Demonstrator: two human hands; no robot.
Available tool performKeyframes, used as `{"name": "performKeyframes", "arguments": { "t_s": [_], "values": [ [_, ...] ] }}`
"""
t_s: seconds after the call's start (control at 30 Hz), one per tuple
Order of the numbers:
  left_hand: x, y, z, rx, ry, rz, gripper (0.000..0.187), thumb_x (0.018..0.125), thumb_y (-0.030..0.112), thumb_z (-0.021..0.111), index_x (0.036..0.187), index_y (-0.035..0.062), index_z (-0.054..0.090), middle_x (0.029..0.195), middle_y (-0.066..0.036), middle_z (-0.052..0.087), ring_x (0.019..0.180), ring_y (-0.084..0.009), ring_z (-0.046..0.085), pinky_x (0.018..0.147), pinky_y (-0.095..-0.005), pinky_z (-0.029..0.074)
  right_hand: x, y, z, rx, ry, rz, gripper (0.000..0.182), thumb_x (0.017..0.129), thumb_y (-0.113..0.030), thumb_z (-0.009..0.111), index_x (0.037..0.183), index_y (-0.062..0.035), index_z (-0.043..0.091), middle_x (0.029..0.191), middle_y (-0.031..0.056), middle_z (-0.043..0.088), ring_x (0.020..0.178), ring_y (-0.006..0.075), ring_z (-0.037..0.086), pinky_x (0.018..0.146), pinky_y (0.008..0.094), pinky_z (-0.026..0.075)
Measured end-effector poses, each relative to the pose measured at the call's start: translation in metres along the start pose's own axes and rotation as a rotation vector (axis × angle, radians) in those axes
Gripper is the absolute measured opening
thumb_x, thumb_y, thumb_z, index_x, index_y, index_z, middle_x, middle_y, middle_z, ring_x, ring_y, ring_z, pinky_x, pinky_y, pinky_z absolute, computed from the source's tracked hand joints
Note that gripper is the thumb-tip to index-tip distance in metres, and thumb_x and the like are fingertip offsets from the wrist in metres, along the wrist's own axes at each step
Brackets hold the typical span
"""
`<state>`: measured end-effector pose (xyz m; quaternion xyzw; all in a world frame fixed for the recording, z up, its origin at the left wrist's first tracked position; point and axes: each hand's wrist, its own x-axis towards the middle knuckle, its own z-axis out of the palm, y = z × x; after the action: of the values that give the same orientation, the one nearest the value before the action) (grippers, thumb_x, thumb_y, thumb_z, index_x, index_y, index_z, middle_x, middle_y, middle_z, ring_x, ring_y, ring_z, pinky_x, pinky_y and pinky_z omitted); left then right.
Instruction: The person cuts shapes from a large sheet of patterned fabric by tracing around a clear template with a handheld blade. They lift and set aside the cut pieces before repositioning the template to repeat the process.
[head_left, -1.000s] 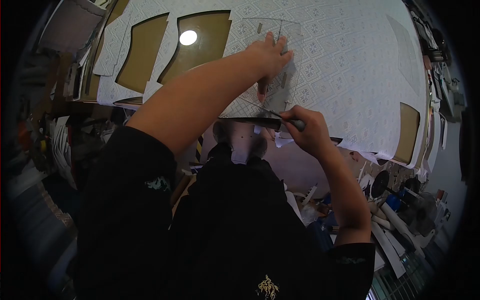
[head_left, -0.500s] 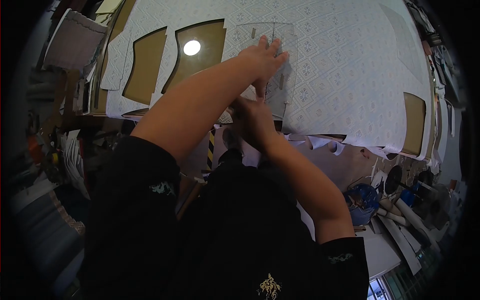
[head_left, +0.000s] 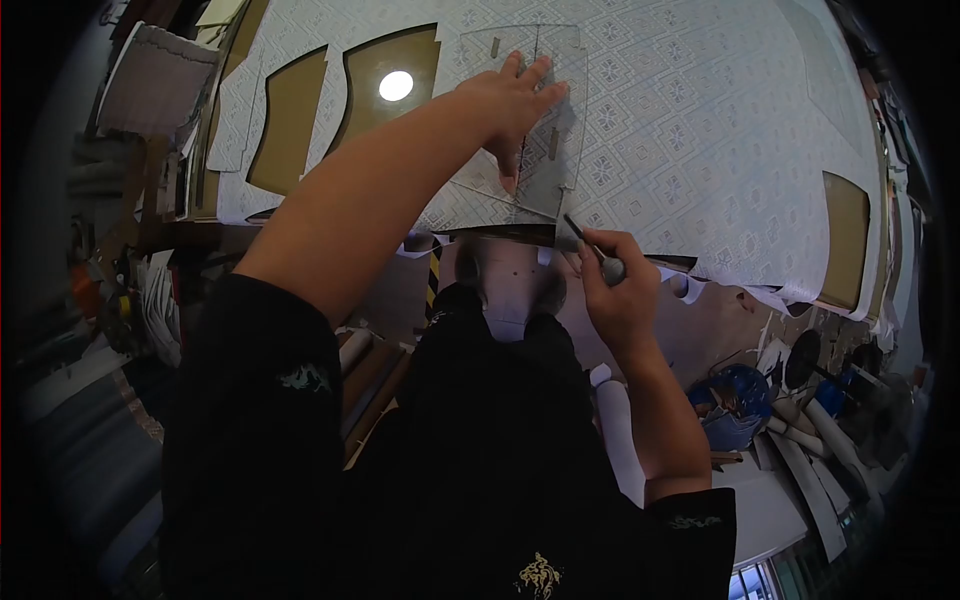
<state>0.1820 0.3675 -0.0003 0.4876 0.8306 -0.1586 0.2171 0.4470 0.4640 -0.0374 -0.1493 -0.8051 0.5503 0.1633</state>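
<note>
My left hand [head_left: 510, 105] lies with fingers spread on a clear template [head_left: 572, 85], pressing it onto patterned pale fabric [head_left: 660, 150]. A dark line runs down the template, with small tan strips on it. At the table's front edge, to the right of the template's lower corner, my right hand [head_left: 622, 290] is closed around a knife-like hand tool [head_left: 612, 270]. Its thin dark tip points up and left over the fabric edge, and its rounded grey end shows between the fingers. The exact kind of tool cannot be made out.
Curved cut-outs [head_left: 290, 130] in the fabric bare the brown board on the left, and another cut-out [head_left: 845, 240] is at the right. Fabric scraps [head_left: 690, 288] hang off the front edge. On the floor at right lie a blue bag [head_left: 735, 405] and long offcuts [head_left: 805, 480].
My right hand has moved right and down, away from my left hand, and the tool in it now shows. My left hand stays spread on the template.
</note>
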Motion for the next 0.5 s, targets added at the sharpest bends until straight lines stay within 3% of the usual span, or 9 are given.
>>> {"name": "performKeyframes", "arguments": {
  "t_s": [0.07, 0.13, 0.17, 0.23, 0.43, 0.5],
  "values": [
    [-0.001, -0.001, 0.000, -0.010, 0.008, 0.012, 0.155, 0.045, 0.047, 0.106, 0.169, 0.0168, 0.018, 0.176, -0.023, 0.010, 0.160, -0.0497, 0.013, 0.124, -0.0537, 0.037, 0.000, -0.002, 0.001, -0.039, 0.021, 0.052, 0.017, 0.093, -0.008, 0.076, 0.109, -0.0023, 0.073, 0.095, 0.0180, 0.077, 0.088, 0.0321, 0.077, 0.077, 0.0360, 0.058],
    [-0.001, -0.002, -0.002, -0.012, 0.025, 0.039, 0.155, 0.045, 0.047, 0.106, 0.169, 0.0161, 0.019, 0.176, -0.024, 0.010, 0.160, -0.0503, 0.014, 0.124, -0.0538, 0.037, -0.001, -0.007, 0.007, -0.107, 0.054, 0.106, 0.013, 0.097, -0.006, 0.072, 0.108, 0.0008, 0.071, 0.089, 0.0122, 0.075, 0.080, 0.0155, 0.070, 0.073, 0.0308, 0.054],
    [-0.001, -0.002, -0.002, -0.009, 0.018, 0.040, 0.155, 0.045, 0.047, 0.105, 0.169, 0.0144, 0.019, 0.175, -0.025, 0.010, 0.160, -0.0510, 0.014, 0.124, -0.0538, 0.037, 0.000, -0.011, 0.010, -0.120, 0.078, 0.107, 0.013, 0.097, -0.006, 0.072, 0.108, 0.0008, 0.071, 0.089, 0.0122, 0.075, 0.080, 0.0155, 0.070, 0.073, 0.0308, 0.054],
    [-0.001, -0.004, -0.003, -0.002, 0.030, 0.075, 0.155, 0.046, 0.048, 0.105, 0.169, 0.0128, 0.019, 0.175, -0.026, 0.011, 0.160, -0.0517, 0.015, 0.124, -0.0538, 0.036, 0.002, -0.022, 0.016, -0.168, 0.134, 0.156, 0.014, 0.094, -0.011, 0.075, 0.105, -0.0029, 0.071, 0.090, 0.0180, 0.075, 0.083, 0.0332, 0.076, 0.073, 0.0390, 0.057],
    [-0.001, -0.010, 0.000, -0.044, 0.051, 0.128, 0.156, 0.046, 0.054, 0.104, 0.168, 0.0074, 0.019, 0.173, -0.031, 0.014, 0.157, -0.0567, 0.017, 0.124, -0.0533, 0.036, -0.003, -0.047, 0.047, -0.270, 0.347, 0.267, 0.015, 0.094, -0.015, 0.075, 0.105, -0.0051, 0.072, 0.089, 0.0176, 0.076, 0.081, 0.0338, 0.076, 0.072, 0.0400, 0.056],
    [0.003, -0.012, 0.003, -0.008, 0.027, 0.110, 0.160, 0.046, 0.064, 0.102, 0.168, 0.0055, 0.016, 0.174, -0.029, 0.011, 0.156, -0.0578, 0.018, 0.118, -0.0602, 0.043, -0.003, -0.053, 0.059, -0.332, 0.397, 0.305, 0.016, 0.095, -0.016, 0.075, 0.106, -0.0053, 0.073, 0.089, 0.0178, 0.076, 0.082, 0.0339, 0.076, 0.073, 0.0402, 0.056]
  ]
}}
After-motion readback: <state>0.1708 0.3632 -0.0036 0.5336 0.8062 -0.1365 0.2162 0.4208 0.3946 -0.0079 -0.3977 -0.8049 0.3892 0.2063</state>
